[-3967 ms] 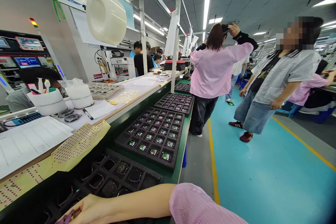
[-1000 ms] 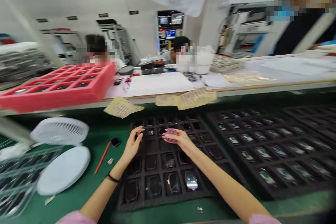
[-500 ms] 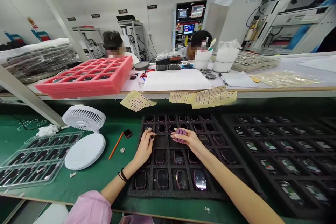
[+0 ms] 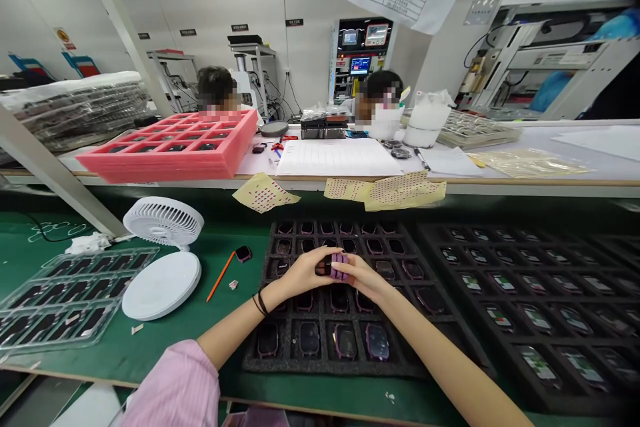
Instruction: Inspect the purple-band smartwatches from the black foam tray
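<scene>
Both my hands meet above the black foam tray point(image 4: 323, 365), whose cells hold watch cases with dark screens and purple rims. Between my fingers is a small stack of purple watch cases point(image 4: 340, 267). My right hand point(image 4: 367, 278) grips the stack from the right with thumb and fingers. From the left, my left hand point(image 4: 305, 271) closes round a dark watch case point(image 4: 325, 268) at the stack's left end. The fingers partly hide where these pieces touch. One watch case point(image 4: 377, 341) lies in a front cell below my right wrist.
To the right is a second black foam tray point(image 4: 480, 300) of watch parts. On the left stand a white fan point(image 4: 163, 287), clear plastic trays point(image 4: 75, 300), an orange pen point(image 4: 221, 277) and a loose watch case point(image 4: 243, 253). The shelf ahead bears a pink foam tray point(image 4: 165, 167); two people sit beyond.
My left hand has moved right from the tray's left cells to the stack. My right hand has shifted slightly lower, still holding the purple watch cases. The camera view has tilted a little.
</scene>
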`<state>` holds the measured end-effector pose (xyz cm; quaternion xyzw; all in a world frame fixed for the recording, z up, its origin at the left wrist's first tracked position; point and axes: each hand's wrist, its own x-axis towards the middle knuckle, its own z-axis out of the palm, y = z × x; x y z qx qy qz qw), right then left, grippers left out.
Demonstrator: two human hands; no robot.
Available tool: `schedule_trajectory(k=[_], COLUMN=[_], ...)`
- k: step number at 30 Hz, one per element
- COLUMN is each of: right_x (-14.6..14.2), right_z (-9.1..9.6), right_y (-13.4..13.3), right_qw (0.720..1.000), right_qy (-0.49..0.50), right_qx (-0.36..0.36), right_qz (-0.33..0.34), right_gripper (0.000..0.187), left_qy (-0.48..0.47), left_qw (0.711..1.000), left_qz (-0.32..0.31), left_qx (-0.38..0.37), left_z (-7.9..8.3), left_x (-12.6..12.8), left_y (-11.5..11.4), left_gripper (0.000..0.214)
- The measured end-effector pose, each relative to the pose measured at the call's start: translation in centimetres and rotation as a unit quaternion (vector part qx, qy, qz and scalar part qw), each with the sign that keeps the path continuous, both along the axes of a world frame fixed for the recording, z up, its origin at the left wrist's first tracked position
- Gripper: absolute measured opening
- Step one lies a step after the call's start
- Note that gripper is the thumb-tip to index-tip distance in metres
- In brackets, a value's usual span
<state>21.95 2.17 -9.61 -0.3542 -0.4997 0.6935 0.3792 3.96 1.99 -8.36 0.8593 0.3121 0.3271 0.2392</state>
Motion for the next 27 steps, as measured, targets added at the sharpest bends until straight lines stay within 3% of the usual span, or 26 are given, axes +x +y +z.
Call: schedule_trajectory(k=[3,6,10,14,19,24,27], right_x=[1.1,2.6,3.4,3.0,5.1,10.9,13.2], right_z=[-0.2,-0.9,-2.2,-2.8,-1.1,0.1,-0.9], right_y=[0.3,1.1,1.9,1.8,1.1,0.4,0.0], right_qw=[0.998,0.989,0.955,0.901,0.822,0.714,0.680], right_qy=[-0.046,-0.106,-0.225,-0.343,-0.475,-0.619,-0.667], right_qx=[0.025,0.058,0.141,0.222,0.271,0.217,0.177], right_qz=[-0.036,-0.079,-0.133,-0.145,-0.162,-0.243,-0.249], right_gripper=[0.046,0.046,0.039,0.031,0.033,0.026,0.025], left_qy=[0.006,0.086,0.140,0.167,0.267,0.278,0.267], left_qw=[1.000,0.995,0.987,0.980,0.951,0.947,0.951], left_qz=[0.021,0.048,0.067,0.096,0.122,0.096,0.091], left_qx=[0.015,0.031,0.038,0.053,0.098,0.129,0.124], left_z=[-0.3,-0.9,-1.7,-1.4,-1.3,-2.7,-2.8], left_x=[0.5,0.9,1.0,-0.8,-3.9,-5.2,-5.5], left_y=[0.8,1.5,2.1,1.9,0.7,-0.4,-0.8], left_gripper=[0.058,0.060,0.060,0.064,0.054,0.040,0.037])
